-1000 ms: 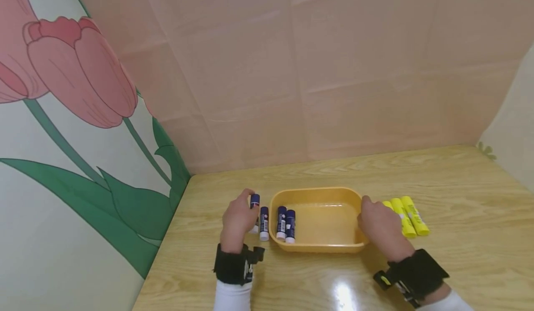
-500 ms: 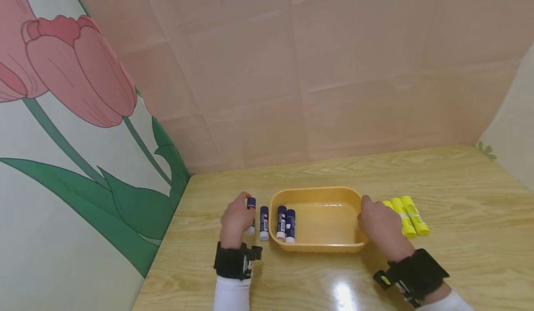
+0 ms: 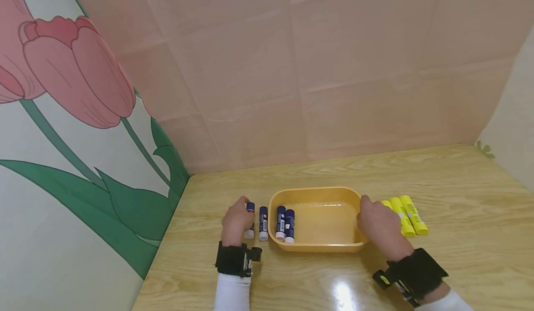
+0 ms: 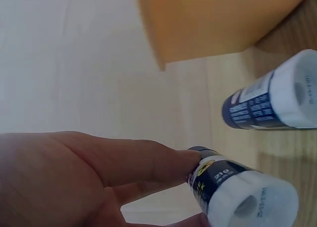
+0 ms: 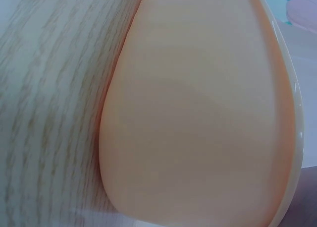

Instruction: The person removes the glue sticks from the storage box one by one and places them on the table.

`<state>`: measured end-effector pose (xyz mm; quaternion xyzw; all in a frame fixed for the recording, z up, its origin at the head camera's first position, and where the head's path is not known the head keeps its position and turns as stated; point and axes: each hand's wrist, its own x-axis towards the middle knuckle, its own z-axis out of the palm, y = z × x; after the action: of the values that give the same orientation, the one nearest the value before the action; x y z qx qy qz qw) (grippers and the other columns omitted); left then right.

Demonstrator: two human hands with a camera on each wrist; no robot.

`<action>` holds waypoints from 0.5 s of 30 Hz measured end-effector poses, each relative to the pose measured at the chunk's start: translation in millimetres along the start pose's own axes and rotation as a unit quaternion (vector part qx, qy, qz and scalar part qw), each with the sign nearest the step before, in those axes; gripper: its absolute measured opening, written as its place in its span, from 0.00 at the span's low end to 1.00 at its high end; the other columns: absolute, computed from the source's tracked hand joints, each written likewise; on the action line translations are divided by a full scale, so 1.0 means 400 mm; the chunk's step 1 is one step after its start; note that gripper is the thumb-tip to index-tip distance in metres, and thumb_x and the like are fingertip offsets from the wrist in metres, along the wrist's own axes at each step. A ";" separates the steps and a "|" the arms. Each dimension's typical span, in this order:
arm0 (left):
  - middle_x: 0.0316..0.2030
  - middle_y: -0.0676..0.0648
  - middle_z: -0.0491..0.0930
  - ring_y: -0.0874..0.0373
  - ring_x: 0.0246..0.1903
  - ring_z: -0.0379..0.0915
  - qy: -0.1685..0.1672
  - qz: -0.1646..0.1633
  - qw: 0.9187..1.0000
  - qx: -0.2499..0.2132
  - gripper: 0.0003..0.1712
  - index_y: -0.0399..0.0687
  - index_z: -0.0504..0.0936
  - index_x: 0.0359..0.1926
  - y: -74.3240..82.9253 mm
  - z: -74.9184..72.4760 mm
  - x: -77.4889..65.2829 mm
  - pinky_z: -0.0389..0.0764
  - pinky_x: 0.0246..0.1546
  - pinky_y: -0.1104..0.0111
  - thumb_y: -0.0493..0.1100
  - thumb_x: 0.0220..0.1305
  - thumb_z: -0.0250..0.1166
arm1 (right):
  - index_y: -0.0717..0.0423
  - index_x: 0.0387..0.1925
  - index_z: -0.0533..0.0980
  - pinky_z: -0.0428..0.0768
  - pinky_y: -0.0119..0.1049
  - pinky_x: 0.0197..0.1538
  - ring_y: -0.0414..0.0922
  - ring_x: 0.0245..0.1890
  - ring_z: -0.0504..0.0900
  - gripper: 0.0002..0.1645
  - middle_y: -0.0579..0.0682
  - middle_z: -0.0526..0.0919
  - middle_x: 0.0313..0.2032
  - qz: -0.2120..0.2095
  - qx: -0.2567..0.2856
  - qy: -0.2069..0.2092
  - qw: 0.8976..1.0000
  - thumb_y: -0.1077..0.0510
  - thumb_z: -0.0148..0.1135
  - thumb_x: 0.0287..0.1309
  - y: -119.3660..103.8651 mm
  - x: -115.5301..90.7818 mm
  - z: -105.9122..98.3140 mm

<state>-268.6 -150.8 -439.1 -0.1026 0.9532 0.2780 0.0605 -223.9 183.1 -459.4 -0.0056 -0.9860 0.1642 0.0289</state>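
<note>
My left hand [image 3: 238, 217] pinches a glue stick [image 4: 210, 180] with a dark blue label and white base, low over the table left of the basket. Beside it another blue glue stick [image 3: 263, 224] lies on the wood, parallel to the basket's left wall. Two more blue glue sticks [image 3: 289, 226] lie side by side within the orange-yellow plastic basket [image 3: 315, 245], at its left end. My right hand [image 3: 378, 225] grips the right rim of that basket. In the right wrist view the basket's outer wall [image 5: 198, 123] fills most of the picture, and the fingers are out of sight.
Three yellow glue sticks [image 3: 414, 214] lie together on the table right of the basket, one partly hidden behind the right hand. The wooden table [image 3: 300, 283] meets a pink-brown cloth [image 3: 300, 70] at the back and a tulip-printed panel [image 3: 83, 116] on the left.
My left hand has lowered the pinched glue stick slightly and moved it a little left, away from the one beside it. The right hand and the basket stay in place.
</note>
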 end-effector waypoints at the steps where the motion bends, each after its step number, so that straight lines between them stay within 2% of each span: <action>1: 0.53 0.39 0.81 0.47 0.40 0.76 -0.001 -0.004 1.000 -0.001 0.25 0.49 0.74 0.64 -0.002 0.003 0.002 0.77 0.43 0.53 0.42 0.67 0.61 | 0.70 0.37 0.67 0.71 0.41 0.17 0.52 0.18 0.72 0.09 0.59 0.71 0.21 -0.001 0.000 0.002 1.000 0.65 0.53 0.61 0.000 0.000 0.000; 6: 0.52 0.39 0.81 0.46 0.40 0.75 -0.007 -0.016 1.000 -0.006 0.24 0.48 0.75 0.63 -0.008 0.017 0.010 0.75 0.45 0.51 0.40 0.66 0.61 | 0.70 0.37 0.67 0.70 0.41 0.16 0.51 0.17 0.72 0.09 0.59 0.71 0.20 -0.003 0.001 0.008 1.000 0.65 0.53 0.61 0.000 -0.001 0.001; 11: 0.52 0.38 0.81 0.44 0.44 0.77 -0.001 -0.015 1.000 0.001 0.23 0.47 0.76 0.61 -0.015 0.030 0.016 0.74 0.50 0.46 0.40 0.65 0.61 | 0.71 0.38 0.68 0.70 0.39 0.17 0.51 0.18 0.71 0.09 0.58 0.71 0.21 0.001 -0.001 -0.002 1.000 0.65 0.53 0.62 -0.002 0.001 0.002; 15: 0.52 0.38 0.81 0.44 0.45 0.77 0.003 -0.018 1.000 0.000 0.22 0.46 0.76 0.61 -0.020 0.041 0.023 0.74 0.51 0.46 0.40 0.65 0.61 | 0.71 0.38 0.68 0.70 0.39 0.17 0.51 0.18 0.71 0.09 0.58 0.71 0.21 0.003 -0.002 -0.004 1.000 0.65 0.54 0.62 -0.002 0.001 0.001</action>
<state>-274.7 -150.0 -458.4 -0.1205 0.9512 0.2769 0.0625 -224.3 182.3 -459.8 -0.0079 -0.9863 0.1627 0.0243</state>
